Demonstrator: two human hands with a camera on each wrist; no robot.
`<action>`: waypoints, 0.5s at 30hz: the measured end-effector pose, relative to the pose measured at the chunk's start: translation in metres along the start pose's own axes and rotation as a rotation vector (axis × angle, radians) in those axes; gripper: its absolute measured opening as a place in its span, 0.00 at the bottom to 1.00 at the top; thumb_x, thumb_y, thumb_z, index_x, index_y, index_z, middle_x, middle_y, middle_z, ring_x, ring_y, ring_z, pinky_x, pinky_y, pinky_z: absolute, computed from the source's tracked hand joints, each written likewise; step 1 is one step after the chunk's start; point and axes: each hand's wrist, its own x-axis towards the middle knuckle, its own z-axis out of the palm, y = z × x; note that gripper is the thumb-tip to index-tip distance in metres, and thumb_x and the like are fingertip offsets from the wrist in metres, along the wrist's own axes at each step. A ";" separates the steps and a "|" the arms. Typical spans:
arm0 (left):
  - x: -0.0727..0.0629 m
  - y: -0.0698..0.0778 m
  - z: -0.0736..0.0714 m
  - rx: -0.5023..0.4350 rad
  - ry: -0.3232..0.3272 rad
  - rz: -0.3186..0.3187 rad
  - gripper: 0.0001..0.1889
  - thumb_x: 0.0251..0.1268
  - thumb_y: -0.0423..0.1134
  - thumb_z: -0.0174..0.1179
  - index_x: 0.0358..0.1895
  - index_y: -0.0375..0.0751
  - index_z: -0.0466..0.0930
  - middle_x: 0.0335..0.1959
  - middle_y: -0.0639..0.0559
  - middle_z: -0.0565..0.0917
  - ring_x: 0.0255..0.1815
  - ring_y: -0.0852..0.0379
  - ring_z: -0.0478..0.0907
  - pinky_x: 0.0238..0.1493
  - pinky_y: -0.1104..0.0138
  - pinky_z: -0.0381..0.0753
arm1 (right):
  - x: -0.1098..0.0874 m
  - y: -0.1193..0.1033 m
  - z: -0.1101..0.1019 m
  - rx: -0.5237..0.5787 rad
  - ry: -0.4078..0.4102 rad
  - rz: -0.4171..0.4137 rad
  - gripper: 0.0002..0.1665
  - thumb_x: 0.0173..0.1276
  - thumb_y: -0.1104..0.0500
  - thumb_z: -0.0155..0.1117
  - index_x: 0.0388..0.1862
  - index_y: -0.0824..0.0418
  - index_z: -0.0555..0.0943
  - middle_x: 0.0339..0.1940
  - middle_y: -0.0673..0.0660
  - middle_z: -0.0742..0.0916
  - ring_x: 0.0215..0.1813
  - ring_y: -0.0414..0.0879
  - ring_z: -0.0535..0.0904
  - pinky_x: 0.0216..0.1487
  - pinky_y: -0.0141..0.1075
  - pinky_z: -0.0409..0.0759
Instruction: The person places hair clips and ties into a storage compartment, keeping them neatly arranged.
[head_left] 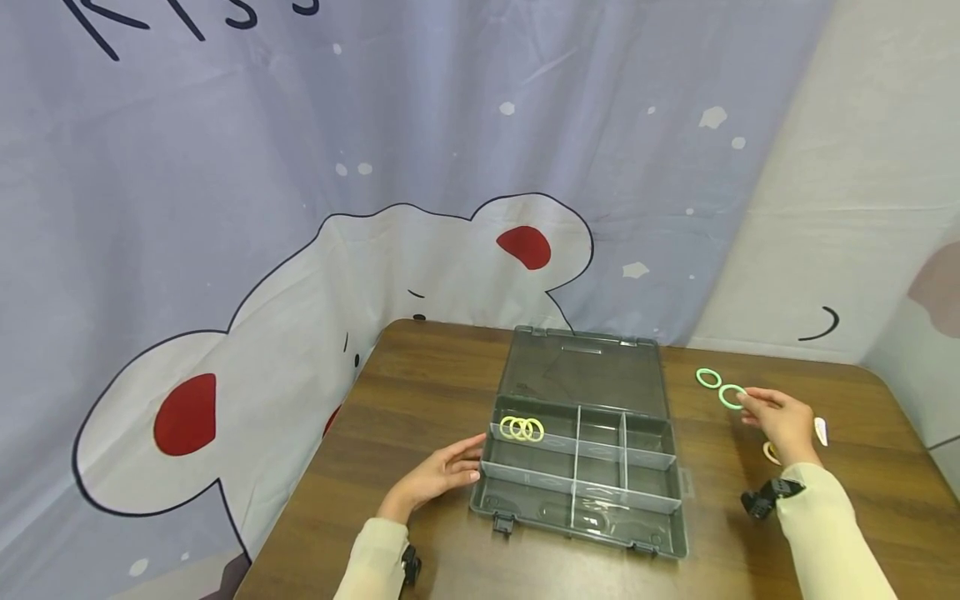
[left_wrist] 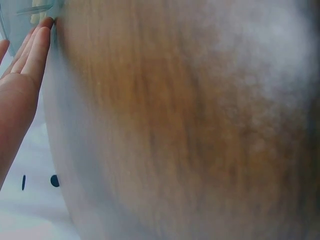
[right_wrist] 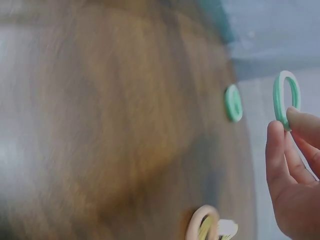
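Between thumb and fingertips, my right hand [head_left: 780, 423] pinches a green ring [right_wrist: 276, 102], held upright in the right wrist view. A second green ring [head_left: 698, 377] lies on the table just beyond it. My left hand [head_left: 441, 477] has its fingers extended, with the fingertips at the left side of a dark translucent divided box [head_left: 525, 502]. The box's lid [head_left: 585, 375] is folded back, away from me. Several overlapping yellow rings [head_left: 522, 430] sit in the back left compartment. The other compartments hold no rings.
Below the right hand lie a yellow-orange ring [head_left: 767, 453] and a small white piece [head_left: 821, 432]. The wooden table [head_left: 420, 375] ends at a printed cloth [head_left: 420, 125] hanging behind it. Both wrists carry small black cameras.
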 end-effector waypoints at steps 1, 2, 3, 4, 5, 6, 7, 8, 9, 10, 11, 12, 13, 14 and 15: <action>0.000 0.000 0.000 0.001 0.001 0.000 0.35 0.70 0.38 0.58 0.76 0.47 0.53 0.71 0.36 0.61 0.68 0.41 0.65 0.64 0.58 0.71 | -0.001 -0.003 0.002 0.046 0.012 0.002 0.15 0.64 0.61 0.67 0.44 0.72 0.81 0.22 0.41 0.85 0.24 0.37 0.84 0.29 0.29 0.83; 0.000 0.000 0.000 0.002 0.002 0.000 0.35 0.70 0.38 0.58 0.76 0.47 0.54 0.71 0.36 0.61 0.68 0.41 0.65 0.64 0.58 0.71 | -0.001 -0.006 0.004 0.058 0.015 -0.008 0.14 0.64 0.61 0.68 0.43 0.70 0.82 0.22 0.41 0.86 0.23 0.36 0.83 0.29 0.29 0.83; 0.000 0.000 0.000 0.005 0.004 0.000 0.35 0.70 0.38 0.58 0.76 0.48 0.54 0.71 0.35 0.61 0.68 0.41 0.65 0.64 0.58 0.71 | -0.002 -0.009 0.007 0.082 0.013 -0.016 0.14 0.64 0.61 0.68 0.43 0.70 0.82 0.23 0.42 0.86 0.23 0.37 0.83 0.29 0.29 0.83; 0.001 0.000 -0.001 0.007 0.006 0.000 0.35 0.70 0.38 0.58 0.76 0.48 0.54 0.71 0.35 0.62 0.68 0.41 0.65 0.64 0.58 0.71 | -0.003 -0.011 0.009 0.098 0.011 -0.021 0.11 0.63 0.62 0.68 0.42 0.68 0.84 0.23 0.42 0.86 0.23 0.36 0.83 0.30 0.29 0.83; 0.001 0.000 -0.001 0.007 0.006 0.000 0.35 0.70 0.38 0.58 0.76 0.48 0.54 0.71 0.35 0.61 0.68 0.41 0.65 0.64 0.58 0.71 | -0.003 -0.014 0.012 0.135 0.001 -0.025 0.09 0.63 0.63 0.68 0.41 0.67 0.84 0.24 0.43 0.87 0.23 0.37 0.83 0.30 0.29 0.84; 0.000 0.000 -0.001 0.008 0.006 -0.001 0.35 0.70 0.38 0.58 0.76 0.48 0.54 0.71 0.35 0.61 0.68 0.40 0.65 0.64 0.58 0.71 | -0.004 -0.016 0.015 0.168 -0.010 -0.024 0.07 0.63 0.64 0.68 0.39 0.65 0.85 0.24 0.44 0.87 0.23 0.37 0.83 0.29 0.29 0.83; 0.000 0.000 -0.001 0.010 0.006 -0.002 0.35 0.70 0.38 0.58 0.76 0.48 0.54 0.71 0.35 0.61 0.68 0.40 0.65 0.64 0.58 0.71 | -0.005 -0.018 0.017 0.196 -0.022 -0.027 0.03 0.63 0.66 0.68 0.36 0.62 0.86 0.24 0.44 0.87 0.22 0.37 0.83 0.29 0.29 0.83; 0.000 0.000 -0.001 0.011 0.006 -0.002 0.35 0.70 0.38 0.58 0.76 0.48 0.54 0.71 0.35 0.61 0.68 0.40 0.65 0.64 0.58 0.71 | -0.006 -0.020 0.020 0.184 -0.044 -0.038 0.05 0.64 0.66 0.67 0.35 0.57 0.86 0.24 0.42 0.87 0.23 0.35 0.83 0.30 0.28 0.83; 0.000 0.000 0.000 0.010 0.005 -0.001 0.34 0.70 0.37 0.58 0.76 0.48 0.54 0.71 0.35 0.61 0.68 0.40 0.65 0.64 0.58 0.71 | -0.007 -0.022 0.022 0.200 -0.061 -0.038 0.08 0.64 0.67 0.66 0.33 0.54 0.86 0.24 0.42 0.87 0.23 0.35 0.83 0.29 0.28 0.83; 0.000 0.000 0.000 0.010 0.004 0.000 0.34 0.70 0.37 0.58 0.76 0.48 0.54 0.71 0.35 0.61 0.68 0.40 0.65 0.64 0.58 0.71 | -0.009 -0.024 0.025 0.200 -0.078 -0.042 0.10 0.65 0.67 0.65 0.31 0.51 0.85 0.24 0.42 0.87 0.23 0.35 0.83 0.29 0.27 0.83; 0.000 0.000 0.000 0.012 0.002 0.000 0.34 0.70 0.37 0.58 0.76 0.48 0.54 0.71 0.35 0.61 0.68 0.40 0.65 0.64 0.58 0.71 | -0.010 -0.026 0.027 0.208 -0.096 -0.047 0.12 0.65 0.67 0.65 0.31 0.50 0.85 0.24 0.42 0.87 0.23 0.35 0.83 0.30 0.27 0.83; 0.000 0.000 0.000 0.013 0.002 0.002 0.34 0.70 0.37 0.57 0.76 0.48 0.54 0.71 0.35 0.61 0.68 0.40 0.65 0.64 0.59 0.71 | -0.012 -0.028 0.030 0.198 -0.111 -0.054 0.10 0.65 0.67 0.65 0.33 0.51 0.85 0.25 0.41 0.87 0.23 0.34 0.83 0.30 0.27 0.83; 0.000 0.000 0.000 0.014 0.002 0.003 0.34 0.70 0.37 0.58 0.76 0.48 0.54 0.71 0.35 0.61 0.68 0.40 0.65 0.64 0.59 0.71 | -0.013 -0.030 0.033 0.185 -0.125 -0.065 0.08 0.66 0.67 0.64 0.35 0.54 0.86 0.25 0.41 0.87 0.24 0.34 0.83 0.31 0.27 0.83; 0.000 0.000 0.000 0.015 0.002 0.005 0.34 0.70 0.37 0.58 0.76 0.48 0.54 0.71 0.35 0.61 0.68 0.40 0.65 0.64 0.59 0.71 | -0.015 -0.033 0.036 0.172 -0.141 -0.074 0.07 0.66 0.67 0.64 0.40 0.60 0.86 0.26 0.40 0.86 0.24 0.34 0.83 0.32 0.26 0.83; 0.000 0.001 0.000 0.016 0.003 0.007 0.34 0.70 0.37 0.58 0.76 0.48 0.54 0.71 0.35 0.61 0.68 0.40 0.65 0.64 0.59 0.71 | -0.017 -0.035 0.039 0.173 -0.157 -0.080 0.09 0.66 0.67 0.64 0.44 0.67 0.84 0.26 0.40 0.87 0.25 0.34 0.84 0.32 0.26 0.83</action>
